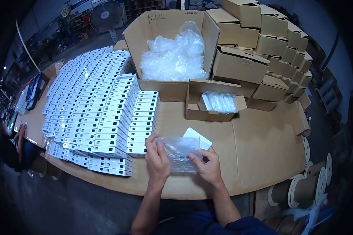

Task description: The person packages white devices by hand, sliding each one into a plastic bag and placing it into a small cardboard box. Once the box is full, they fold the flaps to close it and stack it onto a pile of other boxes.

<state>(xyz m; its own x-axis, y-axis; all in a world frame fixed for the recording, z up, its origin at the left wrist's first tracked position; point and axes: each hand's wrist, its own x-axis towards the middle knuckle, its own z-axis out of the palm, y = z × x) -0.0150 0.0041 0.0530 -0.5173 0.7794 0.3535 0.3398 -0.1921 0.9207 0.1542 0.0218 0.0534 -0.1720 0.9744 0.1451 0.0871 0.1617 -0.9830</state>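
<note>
A clear bubble-wrap bag [179,154] is held up flat over the near part of the table. My left hand [157,158] grips its left edge, thumb in front and fingers behind. My right hand [208,165] is closed at the bag's right side, its thumb pressed on the plastic. A flat white box [198,138] sticks out above the right fingers, partly behind the bag, and that hand grips it too. Beyond both hands stands an open small carton [193,113] with a row of plastic-wrapped pieces [219,102] inside.
Stacked white boxes [94,102] fill the table's left side. A large open carton [176,87] at the back holds a heap of bubble bags [174,58]. Brown cartons [241,64] are piled at the back right. Cable spools [310,188] stand beyond the right edge; another person's hand [22,132] shows far left.
</note>
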